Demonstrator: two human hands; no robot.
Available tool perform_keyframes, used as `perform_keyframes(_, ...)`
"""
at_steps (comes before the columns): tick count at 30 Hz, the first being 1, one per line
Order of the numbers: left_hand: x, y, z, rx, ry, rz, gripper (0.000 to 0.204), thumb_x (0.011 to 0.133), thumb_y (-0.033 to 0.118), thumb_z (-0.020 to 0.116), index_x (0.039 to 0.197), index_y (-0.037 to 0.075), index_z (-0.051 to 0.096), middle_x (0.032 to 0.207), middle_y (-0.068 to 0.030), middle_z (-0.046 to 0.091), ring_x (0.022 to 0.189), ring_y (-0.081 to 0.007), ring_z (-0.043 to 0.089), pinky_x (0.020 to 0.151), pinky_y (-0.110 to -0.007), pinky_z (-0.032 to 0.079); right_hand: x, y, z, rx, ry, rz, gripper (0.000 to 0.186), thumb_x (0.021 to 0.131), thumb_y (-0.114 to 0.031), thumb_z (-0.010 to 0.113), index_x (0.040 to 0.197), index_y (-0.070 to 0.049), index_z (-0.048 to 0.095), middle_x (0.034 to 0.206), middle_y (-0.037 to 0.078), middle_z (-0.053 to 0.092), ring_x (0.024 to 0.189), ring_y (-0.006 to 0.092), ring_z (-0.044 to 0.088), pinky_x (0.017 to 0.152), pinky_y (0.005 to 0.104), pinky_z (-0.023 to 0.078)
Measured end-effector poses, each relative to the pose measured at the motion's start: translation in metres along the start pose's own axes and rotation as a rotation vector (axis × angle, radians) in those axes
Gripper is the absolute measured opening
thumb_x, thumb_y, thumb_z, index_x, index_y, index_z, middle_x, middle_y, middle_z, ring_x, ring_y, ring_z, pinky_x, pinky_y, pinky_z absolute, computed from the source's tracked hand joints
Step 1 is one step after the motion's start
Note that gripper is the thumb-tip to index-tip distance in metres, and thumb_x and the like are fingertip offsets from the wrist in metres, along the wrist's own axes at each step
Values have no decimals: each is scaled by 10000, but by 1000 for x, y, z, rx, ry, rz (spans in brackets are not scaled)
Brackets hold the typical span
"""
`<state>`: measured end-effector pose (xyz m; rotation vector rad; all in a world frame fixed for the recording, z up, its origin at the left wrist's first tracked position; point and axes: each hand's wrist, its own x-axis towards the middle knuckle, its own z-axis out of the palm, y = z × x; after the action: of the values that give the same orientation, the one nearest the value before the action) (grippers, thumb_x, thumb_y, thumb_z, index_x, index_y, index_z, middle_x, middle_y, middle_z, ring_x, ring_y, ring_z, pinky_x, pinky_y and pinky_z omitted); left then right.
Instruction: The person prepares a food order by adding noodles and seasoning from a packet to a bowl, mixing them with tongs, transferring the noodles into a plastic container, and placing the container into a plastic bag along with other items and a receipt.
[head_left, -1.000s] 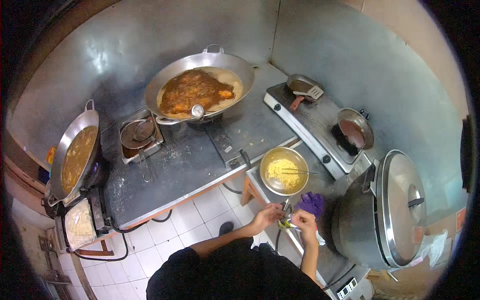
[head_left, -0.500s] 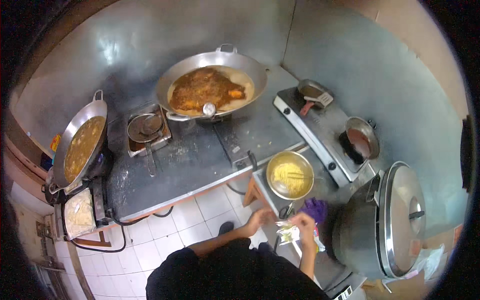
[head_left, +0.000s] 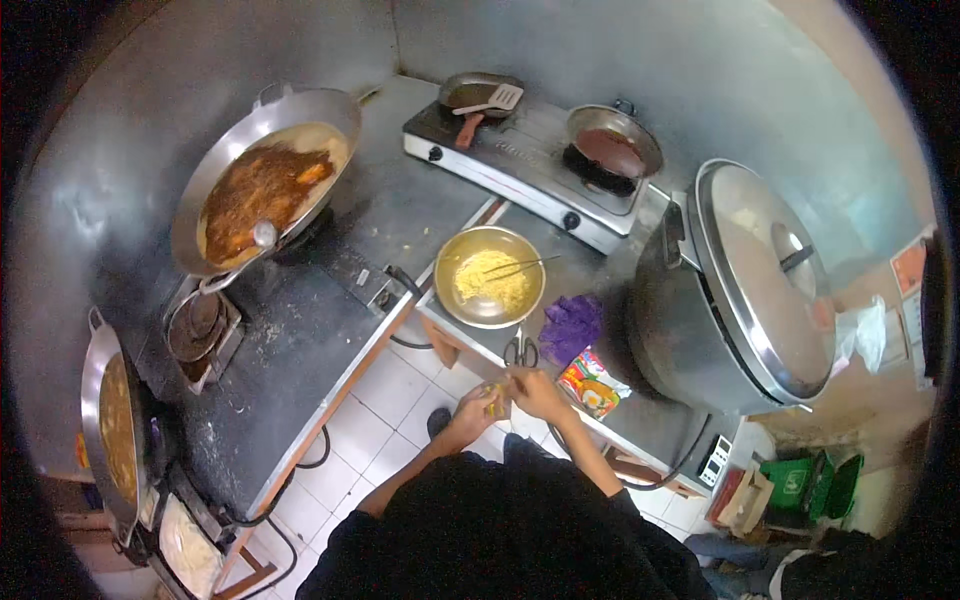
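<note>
In front of my body, my left hand [head_left: 468, 414] is closed around a small, clear-looking sachet [head_left: 496, 398] with yellow showing in it. My right hand [head_left: 538, 392] has its fingers pinched together at the sachet's edge. Just beyond them, scissors [head_left: 522, 350] with dark handles lie at the counter's edge. A metal bowl [head_left: 478, 313] sits past the scissors, with crumbled yellow noodles [head_left: 492, 278] and a thin utensil inside. Right of the hands lies a colourful noodle packet [head_left: 594, 386], touching or close to a bunched purple cloth or glove [head_left: 572, 328].
A big lidded pot [head_left: 690, 300] takes up the right side. The two-burner stove [head_left: 520, 180] behind carries two small pans. At left stand two large woks, one [head_left: 335, 115] holding dark-brown food in liquid. A person's legs [head_left: 720, 555] show at lower right.
My view has swung right. The shiny packet my hands held before is no longer between them; they now hold a small sachet close together. A colourful packet lies on the counter.
</note>
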<state>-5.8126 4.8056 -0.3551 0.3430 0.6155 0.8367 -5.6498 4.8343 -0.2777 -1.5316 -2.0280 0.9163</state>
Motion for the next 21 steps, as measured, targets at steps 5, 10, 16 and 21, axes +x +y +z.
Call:
perform_keyframes(5, 3, 3, -15, -195, 140, -12, 202, 901, 163, 457, 1095, 105, 449, 1028, -63, 522, 897, -190, 538, 767, -315, 467, 29, 39, 26, -354, 340, 219, 247, 785, -229, 558, 831, 13, 574, 819, 238, 571, 761, 385, 574, 665, 457, 454)
perform_keyframes(10, 20, 22, 2, -241, 106, -41, 278, 865, 180, 493, 1131, 156, 414, 990, -53, 545, 934, -195, 541, 767, -338, 456, 68, 65, 46, -649, 274, 383, 229, 741, -223, 588, 810, -8, 627, 785, 210, 602, 742, 375, 595, 633, 427, 478)
perform_keyframes(16, 39, 41, 29, -61, 116, 212, 508, 776, -65, 542, 1146, 179, 293, 1078, -86, 470, 942, -219, 526, 796, -350, 475, 28, 49, -7, -311, 168, 561, 170, 707, -139, 566, 762, 10, 627, 754, 201, 613, 695, 397, 598, 623, 446, 491)
perform_keyframes(21, 68, 18, 26, -47, 82, 153, 582, 756, -93, 530, 1185, 188, 254, 1101, -87, 447, 962, -217, 514, 829, -379, 468, 17, 78, 32, -411, 511, 468, 252, 756, -146, 539, 886, 69, 519, 746, 245, 583, 680, 397, 586, 598, 475, 472)
